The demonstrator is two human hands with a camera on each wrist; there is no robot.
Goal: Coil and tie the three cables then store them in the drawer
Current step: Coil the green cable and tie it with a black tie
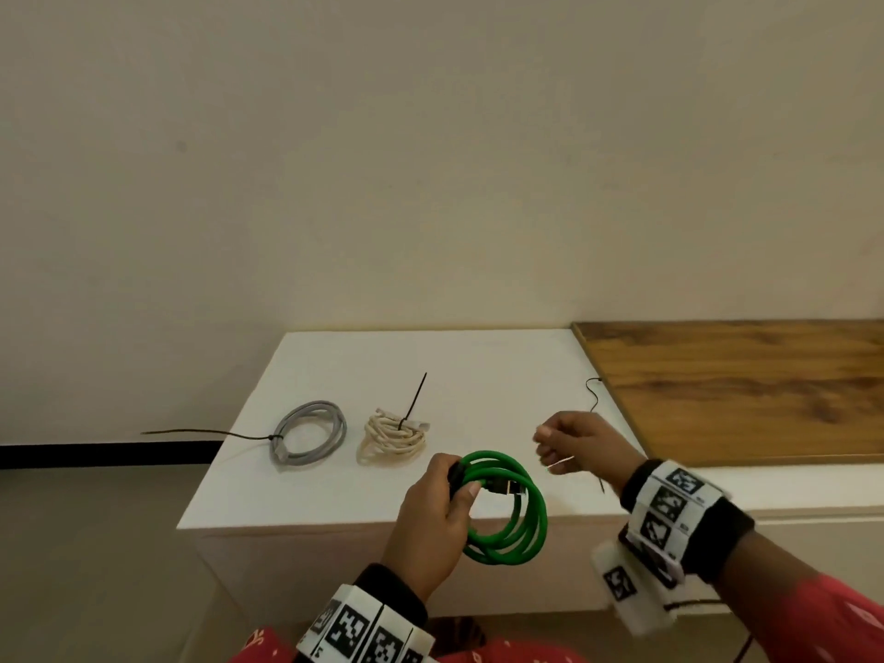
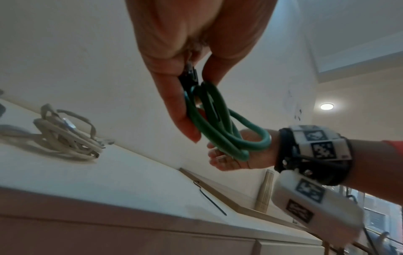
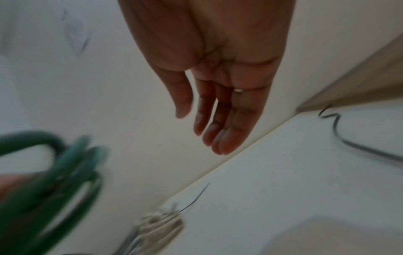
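The left hand (image 1: 430, 514) grips the coiled green cable (image 1: 512, 514) at its black plug ends, holding it in the air above the front edge of the white cabinet top (image 1: 478, 366). The right hand (image 1: 581, 445) hovers just beside it, fingers relaxed and holding nothing, above a loose black tie (image 1: 594, 392). Farther back lie the tied cream cable (image 1: 392, 437) and grey cable (image 1: 311, 433).
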